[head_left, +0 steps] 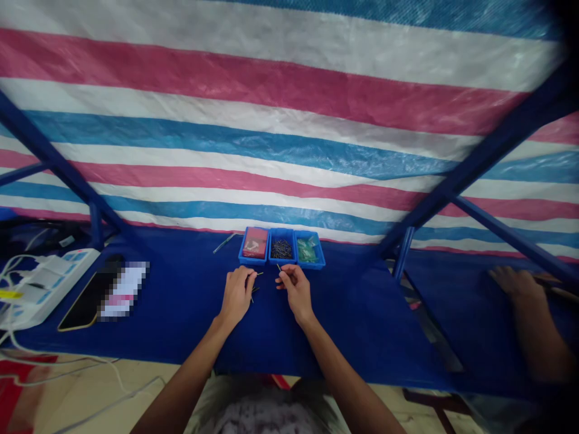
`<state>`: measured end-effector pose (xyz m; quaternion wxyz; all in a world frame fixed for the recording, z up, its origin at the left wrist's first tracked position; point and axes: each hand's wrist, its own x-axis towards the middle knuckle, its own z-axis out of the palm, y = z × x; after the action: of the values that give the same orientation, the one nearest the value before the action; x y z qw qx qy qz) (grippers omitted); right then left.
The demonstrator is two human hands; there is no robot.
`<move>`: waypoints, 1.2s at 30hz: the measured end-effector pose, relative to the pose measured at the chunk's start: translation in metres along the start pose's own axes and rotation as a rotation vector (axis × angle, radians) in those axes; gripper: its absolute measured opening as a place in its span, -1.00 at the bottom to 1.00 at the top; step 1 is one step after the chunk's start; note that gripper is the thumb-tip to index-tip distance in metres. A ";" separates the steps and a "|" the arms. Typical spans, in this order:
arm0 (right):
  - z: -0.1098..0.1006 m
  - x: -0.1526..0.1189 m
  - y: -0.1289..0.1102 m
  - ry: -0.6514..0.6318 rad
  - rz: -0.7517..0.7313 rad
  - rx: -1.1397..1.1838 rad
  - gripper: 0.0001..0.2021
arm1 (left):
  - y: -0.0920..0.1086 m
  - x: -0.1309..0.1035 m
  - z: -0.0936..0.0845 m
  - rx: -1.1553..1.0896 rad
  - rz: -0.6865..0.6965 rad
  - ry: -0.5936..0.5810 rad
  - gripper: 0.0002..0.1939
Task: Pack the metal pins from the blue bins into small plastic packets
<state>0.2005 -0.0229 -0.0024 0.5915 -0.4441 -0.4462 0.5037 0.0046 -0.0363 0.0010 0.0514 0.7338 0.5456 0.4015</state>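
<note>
My left hand (237, 292) is closed in a pinch, with a thin yellowish screw (259, 274) poking out to the right of its fingertips. Across from it, my right hand (295, 290) pinches another thin screw (278, 267), tip pointing up. A few more small screws (254, 294) lie on the blue table (181, 289) beside my left fingers. Behind the hands, three blue bins stand side by side. The left bin (253, 261) contains a red pack, the middle bin (283, 261) a heap of dark screws, and the right bin (312, 265) green and clear small pieces.
At left are a white power strip (85, 260) with cables, a black phone (85, 298) and a blurred-out paper (124, 292). A thin clear tool (224, 242) lies left of the bins. Blue frame bars (456, 175) slant on both sides. Another person's hand (520, 286) rests at right.
</note>
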 end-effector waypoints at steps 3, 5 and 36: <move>0.000 0.000 -0.001 -0.006 0.014 -0.001 -0.69 | 0.001 0.000 -0.001 -0.004 -0.010 -0.006 -0.74; -0.001 0.001 -0.001 -0.005 0.026 0.009 -0.70 | 0.001 0.000 -0.002 -0.010 -0.016 -0.009 -0.72; 0.015 0.018 -0.029 0.001 -0.074 0.049 -0.52 | 0.004 0.001 -0.003 -0.097 -0.023 0.005 -0.79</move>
<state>0.1936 -0.0065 0.0301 0.6207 -0.4129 -0.4496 0.4921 0.0058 -0.0380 0.0052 0.0904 0.7232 0.5341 0.4285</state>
